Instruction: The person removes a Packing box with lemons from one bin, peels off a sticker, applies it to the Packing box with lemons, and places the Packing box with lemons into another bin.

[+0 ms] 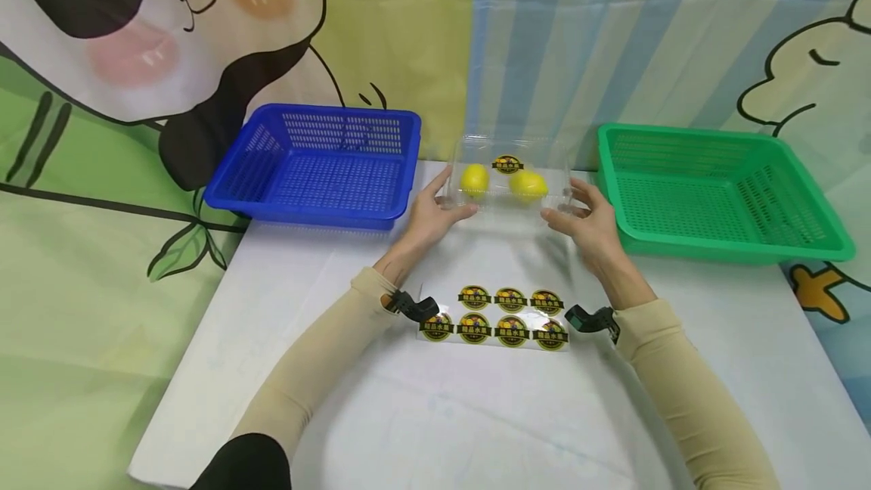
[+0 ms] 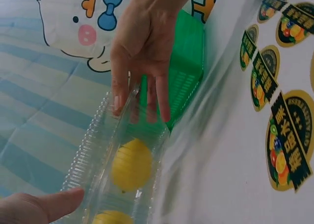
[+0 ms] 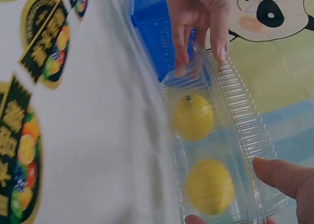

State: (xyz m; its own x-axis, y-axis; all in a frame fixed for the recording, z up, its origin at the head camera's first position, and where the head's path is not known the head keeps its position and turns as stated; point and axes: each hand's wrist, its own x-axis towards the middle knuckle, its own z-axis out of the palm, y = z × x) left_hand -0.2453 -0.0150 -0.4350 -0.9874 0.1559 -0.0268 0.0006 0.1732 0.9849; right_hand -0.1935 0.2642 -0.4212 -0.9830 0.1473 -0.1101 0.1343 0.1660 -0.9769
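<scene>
A clear plastic clamshell box (image 1: 502,189) is between my two hands at the back middle of the table. Inside it lie two yellow lemons, a left one (image 1: 474,179) and a right one (image 1: 528,184). A round black-and-gold fruit label (image 1: 507,164) is on the box. My left hand (image 1: 430,212) grips the box's left end, and my right hand (image 1: 589,219) holds the right end. The right wrist view shows a thumb (image 3: 277,175) against the box's ridged edge. Some of the fingers are hidden. Whether the box touches the table I cannot tell.
A blue plastic basket (image 1: 320,212) stands at the back left, a green one (image 1: 721,244) at the back right. In front of the box a sheet of round fruit labels (image 1: 474,329) lies on the white table (image 1: 435,422). A printed curtain (image 1: 395,29) hangs behind.
</scene>
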